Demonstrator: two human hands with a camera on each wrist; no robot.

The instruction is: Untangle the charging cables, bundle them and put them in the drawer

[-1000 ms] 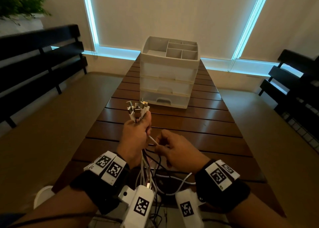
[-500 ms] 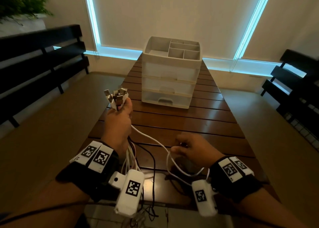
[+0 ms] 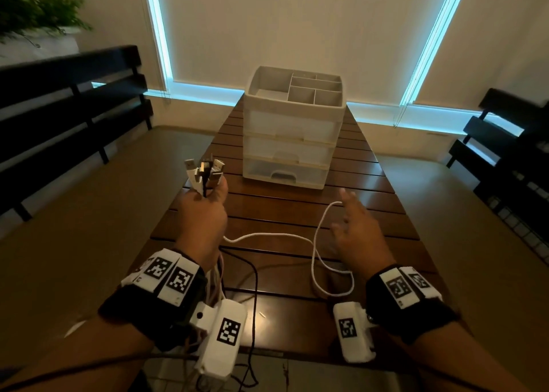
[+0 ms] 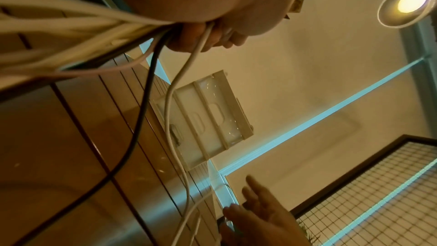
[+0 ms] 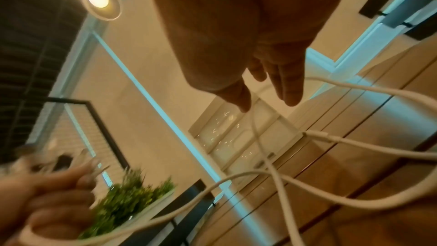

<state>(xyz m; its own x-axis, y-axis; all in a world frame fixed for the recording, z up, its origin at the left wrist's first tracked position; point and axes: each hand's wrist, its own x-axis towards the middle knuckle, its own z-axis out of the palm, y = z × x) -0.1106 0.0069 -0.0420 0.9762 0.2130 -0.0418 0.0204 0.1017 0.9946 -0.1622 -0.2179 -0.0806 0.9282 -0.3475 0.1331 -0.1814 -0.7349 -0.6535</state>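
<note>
There are no words or numbers to read anywhere. The only signs are black-and-white square code patterns. They sit on the white tags of the left wristband (image 3: 167, 276) and the right wristband (image 3: 408, 284), and on the two white camera boxes (image 3: 227, 332) under the wrists. They spell nothing.

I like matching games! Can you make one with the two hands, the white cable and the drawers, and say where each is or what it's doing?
Things:
1. left hand
2. right hand
3. white cable
4. drawers

States:
A. looped on the table
B. open, fingers spread, holding nothing
C. all closed, at the far end of the table
D. gripping a bunch of cable plugs

Pairs: 1-D, 2-B, 3-A, 4-C
</note>
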